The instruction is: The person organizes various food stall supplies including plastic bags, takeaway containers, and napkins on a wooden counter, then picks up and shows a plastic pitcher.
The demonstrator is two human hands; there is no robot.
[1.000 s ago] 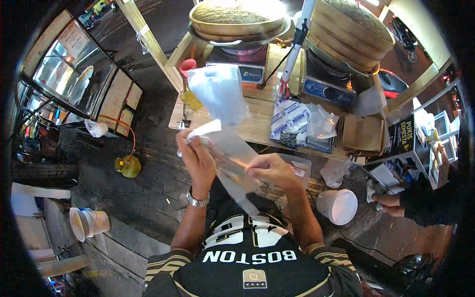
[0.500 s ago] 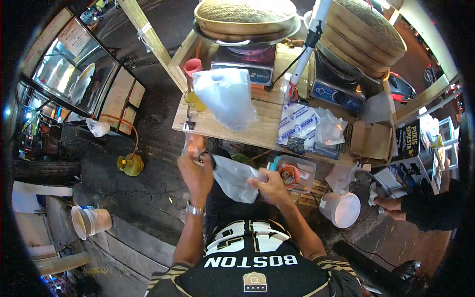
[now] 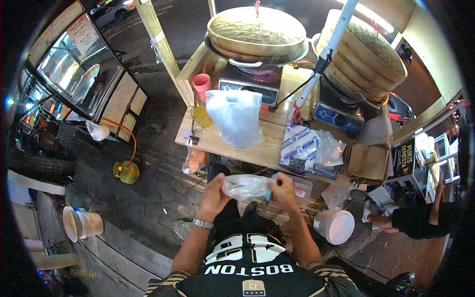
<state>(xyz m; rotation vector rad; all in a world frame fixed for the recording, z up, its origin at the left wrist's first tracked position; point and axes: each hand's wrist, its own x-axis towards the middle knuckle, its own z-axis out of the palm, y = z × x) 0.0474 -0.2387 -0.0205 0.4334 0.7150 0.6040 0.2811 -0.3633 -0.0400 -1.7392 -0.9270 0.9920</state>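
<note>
Between my two hands a clear plastic bag (image 3: 246,187) is stretched sideways in front of the wooden table (image 3: 269,154). Its left end is gripped by my left hand (image 3: 216,194), which has a metal watch at the wrist. Closed fingers of my right hand (image 3: 284,189) pinch the other end. Just beyond, a larger pale plastic bag (image 3: 234,119) lies on the tabletop. From the table's left corner hangs a small clear bag (image 3: 190,159) with something orange behind or in it. Partly hidden by my right hand is a plastic tub (image 3: 303,192).
Bamboo steamers (image 3: 257,37) and a taller steamer stack (image 3: 363,57) sit on stoves. A pink cup (image 3: 201,84), a printed packet (image 3: 298,143) and a cardboard box (image 3: 366,161) share the table. A white bucket (image 3: 334,226) and gas cylinder (image 3: 126,171) flank me. Another person (image 3: 420,218) stands right.
My left hand has moved away from the small hanging bag, down and right. The held bag, earlier drooping, is now stretched level between both hands. The view has shifted slightly.
</note>
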